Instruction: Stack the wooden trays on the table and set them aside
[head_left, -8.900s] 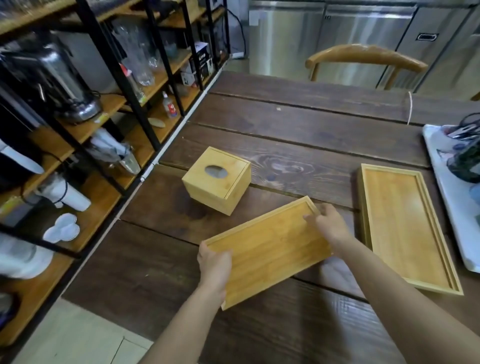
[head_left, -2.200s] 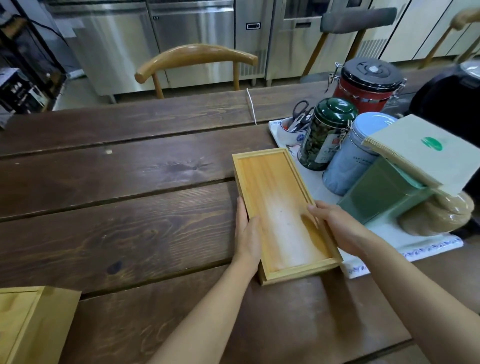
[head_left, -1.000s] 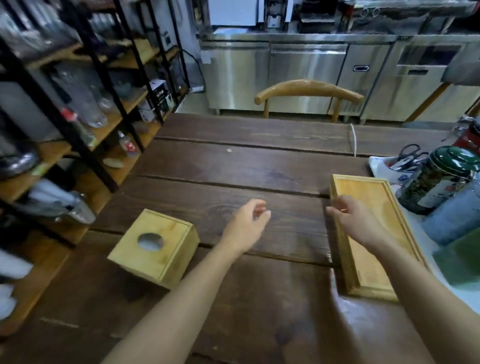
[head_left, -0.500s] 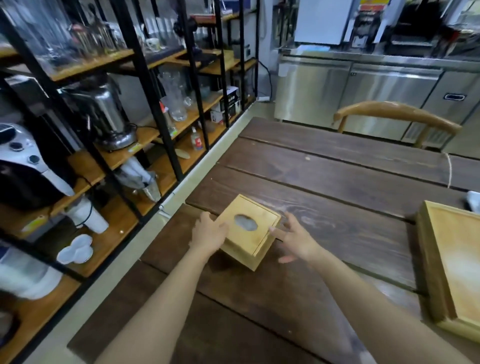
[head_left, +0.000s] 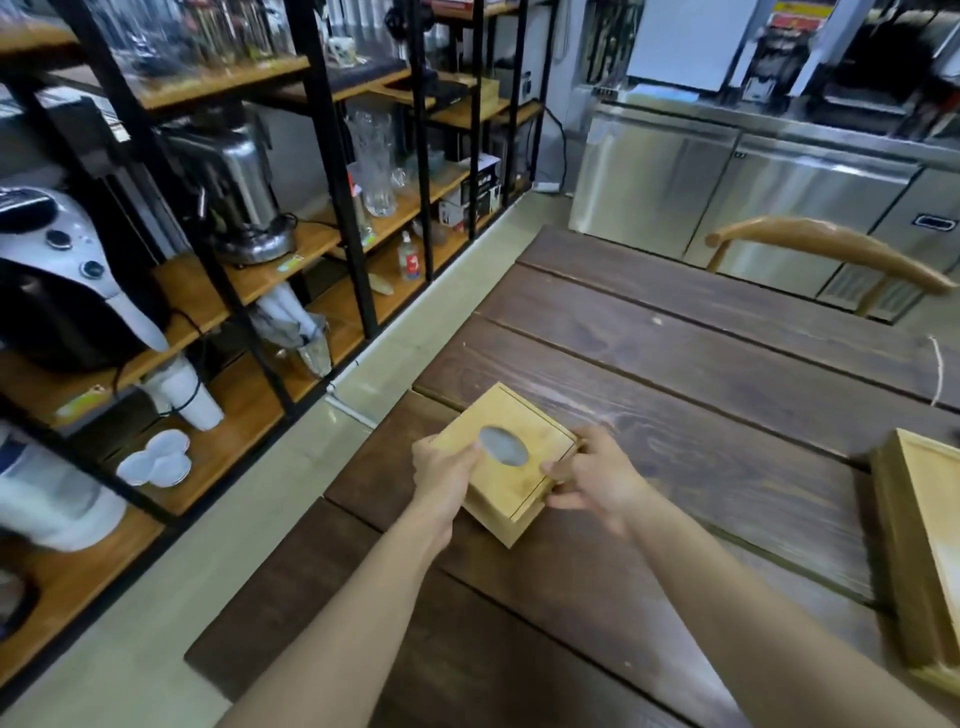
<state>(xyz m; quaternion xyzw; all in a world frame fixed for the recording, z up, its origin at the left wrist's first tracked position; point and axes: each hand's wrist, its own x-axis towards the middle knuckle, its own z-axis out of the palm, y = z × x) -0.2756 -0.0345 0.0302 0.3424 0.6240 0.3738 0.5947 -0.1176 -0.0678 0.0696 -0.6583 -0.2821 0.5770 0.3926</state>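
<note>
A square wooden tissue box (head_left: 506, 462) with an oval hole in its lid sits near the left edge of the dark plank table (head_left: 701, 415). My left hand (head_left: 447, 470) grips its left side and my right hand (head_left: 597, 480) grips its right side. The stacked wooden trays (head_left: 919, 545) lie at the right edge of the view, partly cut off, with one tray nested on the other.
Black metal shelves with wooden boards (head_left: 249, 270) stand along the left, holding kettles, glassware and white dishes. A wooden chair back (head_left: 826, 249) stands at the table's far side before steel cabinets (head_left: 727, 192). A white cord (head_left: 937, 374) lies on the table at the right.
Both hands have closed onto the sides of the tissue box, where half a second ago they were just reaching it. The view has shifted slightly left.
</note>
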